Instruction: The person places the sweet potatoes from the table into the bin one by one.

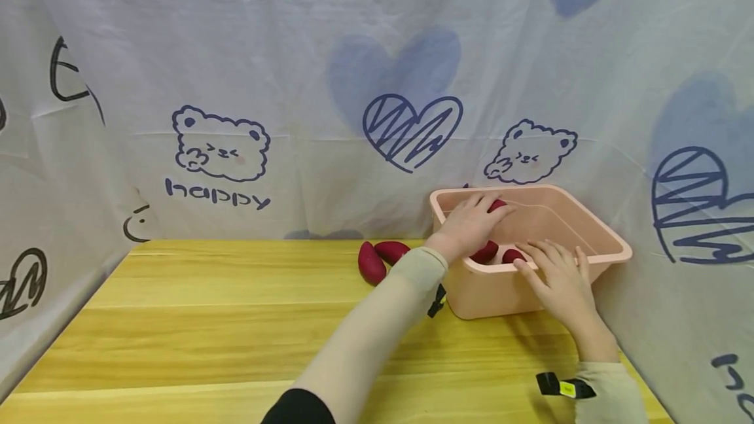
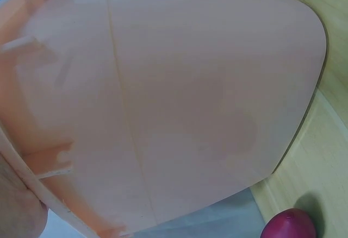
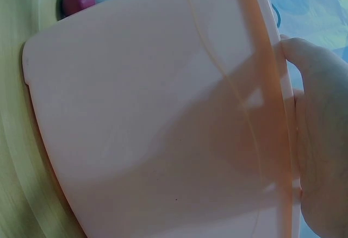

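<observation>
A pink plastic bin [image 1: 495, 293] stands at the right of the table. My left hand [image 1: 468, 224] reaches over its left rim and grips a dark red sweet potato [image 1: 497, 205] between fingers and thumb. Two more sweet potatoes show inside, one [image 1: 485, 252] below that hand and another [image 1: 514, 256] by the near wall. At the near rim is my right hand [image 1: 562, 290], its fingers spread and reaching inside. The right wrist view has the right thumb [image 3: 307, 56] at the rim. In the left wrist view the bin's outer wall [image 2: 206, 102] fills most of the picture.
Two sweet potatoes, one upright in view [image 1: 371, 264] and one lying sideways [image 1: 391, 252], rest on the yellow wood-grain table [image 1: 206, 319] left of the bin. A printed cloth [image 1: 306, 84] hangs close behind the table and along its sides.
</observation>
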The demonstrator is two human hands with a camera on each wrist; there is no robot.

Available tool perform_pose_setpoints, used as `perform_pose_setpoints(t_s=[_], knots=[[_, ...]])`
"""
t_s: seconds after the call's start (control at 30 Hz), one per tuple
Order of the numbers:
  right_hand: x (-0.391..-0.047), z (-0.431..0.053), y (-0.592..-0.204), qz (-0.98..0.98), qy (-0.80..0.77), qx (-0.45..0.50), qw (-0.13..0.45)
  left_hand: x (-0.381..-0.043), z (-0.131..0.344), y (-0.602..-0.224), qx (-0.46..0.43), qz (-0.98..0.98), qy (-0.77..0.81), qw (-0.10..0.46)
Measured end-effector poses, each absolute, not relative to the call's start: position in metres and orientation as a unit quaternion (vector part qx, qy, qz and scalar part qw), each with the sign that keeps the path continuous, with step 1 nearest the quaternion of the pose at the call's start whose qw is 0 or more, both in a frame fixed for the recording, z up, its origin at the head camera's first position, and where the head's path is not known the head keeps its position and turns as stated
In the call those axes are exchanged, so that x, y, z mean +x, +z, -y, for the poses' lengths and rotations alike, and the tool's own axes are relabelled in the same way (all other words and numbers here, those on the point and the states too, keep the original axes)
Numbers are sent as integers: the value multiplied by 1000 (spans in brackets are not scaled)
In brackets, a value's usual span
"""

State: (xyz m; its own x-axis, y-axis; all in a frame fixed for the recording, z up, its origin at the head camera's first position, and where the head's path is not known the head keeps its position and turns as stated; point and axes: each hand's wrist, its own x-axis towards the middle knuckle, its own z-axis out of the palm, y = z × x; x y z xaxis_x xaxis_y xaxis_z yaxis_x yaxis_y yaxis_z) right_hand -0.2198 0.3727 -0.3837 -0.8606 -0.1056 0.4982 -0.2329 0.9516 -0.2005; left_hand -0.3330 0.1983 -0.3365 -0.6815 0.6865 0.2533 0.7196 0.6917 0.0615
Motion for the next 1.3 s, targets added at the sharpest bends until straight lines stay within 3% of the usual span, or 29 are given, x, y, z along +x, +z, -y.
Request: perform_pose_setpoints(t_s=[1.3], knots=[[-219, -373, -383, 958, 125, 91, 243, -334, -199, -337, -395, 910, -35, 126]])
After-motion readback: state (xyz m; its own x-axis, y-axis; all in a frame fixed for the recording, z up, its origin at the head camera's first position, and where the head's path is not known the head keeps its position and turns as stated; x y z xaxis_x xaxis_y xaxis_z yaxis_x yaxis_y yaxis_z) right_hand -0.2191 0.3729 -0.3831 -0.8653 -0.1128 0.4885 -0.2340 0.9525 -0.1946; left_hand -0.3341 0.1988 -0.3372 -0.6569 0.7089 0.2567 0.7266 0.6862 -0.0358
